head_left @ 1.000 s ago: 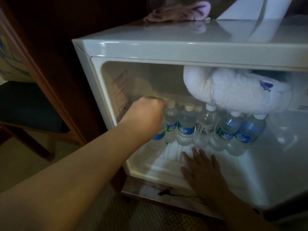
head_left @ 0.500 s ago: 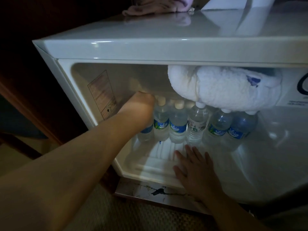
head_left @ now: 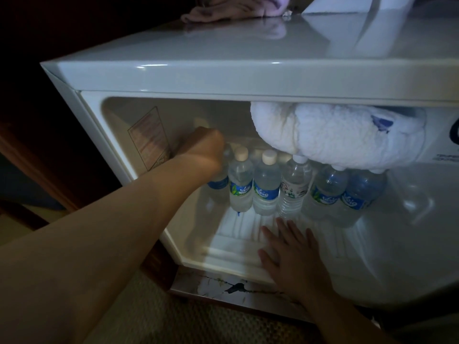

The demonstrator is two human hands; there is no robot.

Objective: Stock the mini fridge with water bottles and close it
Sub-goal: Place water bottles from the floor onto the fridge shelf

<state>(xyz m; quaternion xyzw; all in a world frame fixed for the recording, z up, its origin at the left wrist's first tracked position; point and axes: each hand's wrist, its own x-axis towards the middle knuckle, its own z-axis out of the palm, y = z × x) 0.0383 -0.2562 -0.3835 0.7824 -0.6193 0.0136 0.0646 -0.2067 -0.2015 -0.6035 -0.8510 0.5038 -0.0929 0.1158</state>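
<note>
Bottles stand in a row across the middle of the frame, on the ribbed floor of the open mini fridge (head_left: 173,78), their caps tucked under a frosted white freezer box (head_left: 335,135) at upper right. The left hand (head_left: 202,151) reaches in at centre left, fingers curled over the top of the leftmost bottle (head_left: 218,181), of which only the blue label and a little shoulder show beside the wrist; how tightly it is held cannot be told, since the fingertips are hidden behind the knuckles. Just right of it stand two cream-capped bottles (head_left: 241,184), then a clear ribbed bottle (head_left: 294,187) with a pale label, then two more blue-labelled ones leaning right. The right hand (head_left: 289,256) lies flat at lower centre, fingers spread and straight on the fridge floor, holding nothing.

Judged from their look, these are full thin-walled plastic bottles: fairly heavy for their size, yielding if squeezed at the waist, possibly damp and slick in the cold. The firmest hold is likely the cap and neck, or low round the label. A nudge could tip neighbours, as they stand touching. A pink cloth (head_left: 223,11) lies on the fridge top, upper centre
</note>
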